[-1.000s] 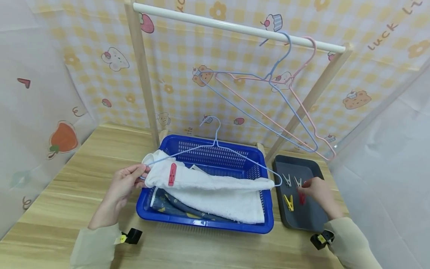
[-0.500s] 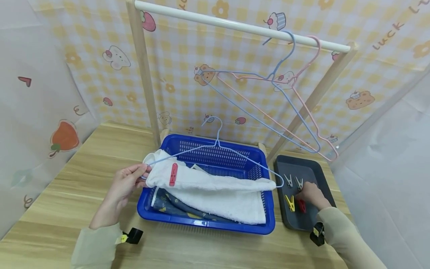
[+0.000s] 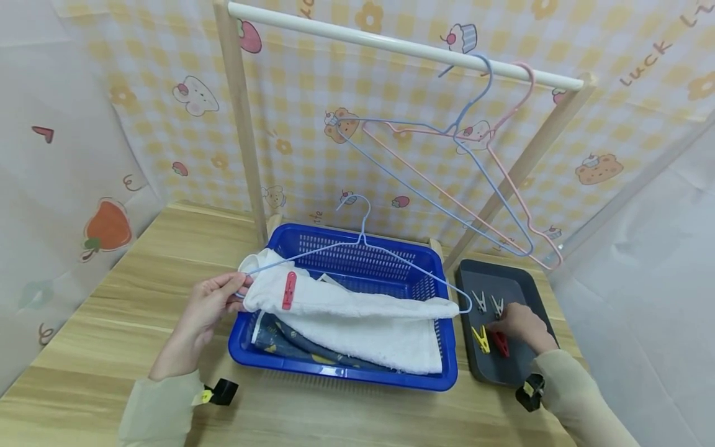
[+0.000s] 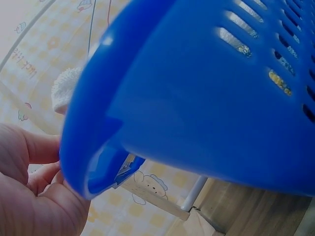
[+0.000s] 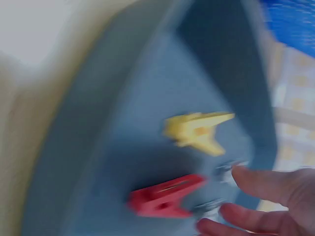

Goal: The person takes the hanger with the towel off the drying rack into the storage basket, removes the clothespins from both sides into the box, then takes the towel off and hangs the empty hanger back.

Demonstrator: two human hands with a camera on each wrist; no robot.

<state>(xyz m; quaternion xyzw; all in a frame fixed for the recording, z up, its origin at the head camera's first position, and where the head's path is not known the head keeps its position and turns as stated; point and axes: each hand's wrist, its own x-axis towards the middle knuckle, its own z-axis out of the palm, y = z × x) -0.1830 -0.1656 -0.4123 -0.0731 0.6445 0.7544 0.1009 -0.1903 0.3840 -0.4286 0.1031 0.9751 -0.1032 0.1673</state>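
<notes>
My left hand (image 3: 215,301)'s pinching one end of the blue hanger (image 3: 362,238), white towel (image 3: 363,304) folded over it above the basket (image 3: 335,372). Right hand (image 3: 522,326)'s loosely spread, gripping nothing, by the red clip (image 3: 501,345) in the tray (image 3: 497,279).

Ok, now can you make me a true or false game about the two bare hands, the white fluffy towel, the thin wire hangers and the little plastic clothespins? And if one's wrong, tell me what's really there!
1. The left hand holds a light-blue wire hanger. True.

2. The pink wire hanger is in the left hand too. False: it hangs from the round white rail.

3. A red plastic clothespin is on the white fluffy towel. True.

4. The yellow plastic clothespin is clipped to the towel. False: it lies in the dark grey rectangular tray.

5. The right hand is over that tray. True.
</notes>
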